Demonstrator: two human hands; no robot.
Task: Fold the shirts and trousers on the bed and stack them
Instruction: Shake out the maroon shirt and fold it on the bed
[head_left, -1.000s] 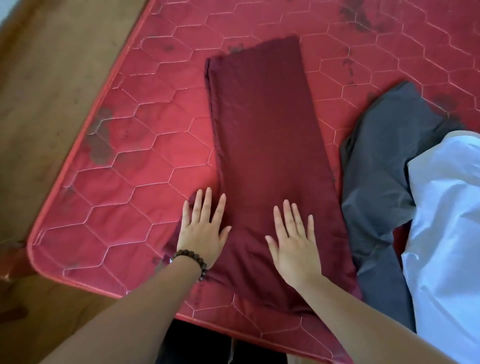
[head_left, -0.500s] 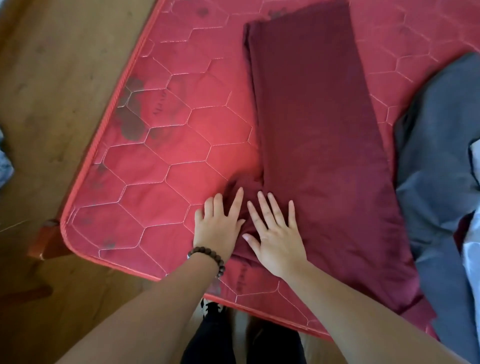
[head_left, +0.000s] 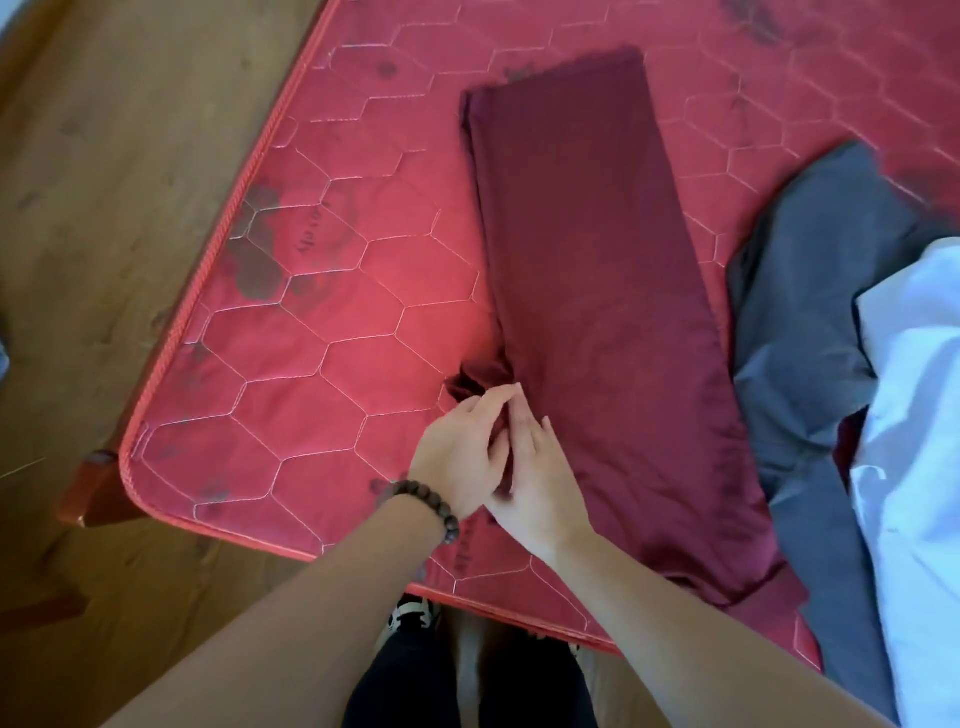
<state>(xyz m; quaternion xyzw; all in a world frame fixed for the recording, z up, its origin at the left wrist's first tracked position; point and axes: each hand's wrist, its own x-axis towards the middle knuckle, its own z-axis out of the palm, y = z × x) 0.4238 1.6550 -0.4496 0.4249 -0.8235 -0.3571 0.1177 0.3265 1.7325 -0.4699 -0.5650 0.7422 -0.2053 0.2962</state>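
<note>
Maroon trousers (head_left: 587, 249) lie folded lengthwise on the red quilted mattress (head_left: 332, 332), running from the far middle down to the near edge. A small bunch of their fabric sticks out at the left edge near the crotch. My left hand (head_left: 465, 454), with a bead bracelet on the wrist, pinches that bunch between thumb and fingers. My right hand (head_left: 537, 475) lies against it on the trousers, fingers straight and pressing the cloth. Grey trousers (head_left: 810, 332) and a white shirt (head_left: 919, 415) lie crumpled to the right.
The mattress corner sits on a wooden bed frame (head_left: 88, 493) at the left, with wooden floor (head_left: 104, 156) beyond. My legs in dark trousers and shoes (head_left: 410, 618) stand at the near edge.
Both hands went from flat and apart on the trousers to meeting at the left edge. My left hand now pinches the protruding fabric. The camera view shifted.
</note>
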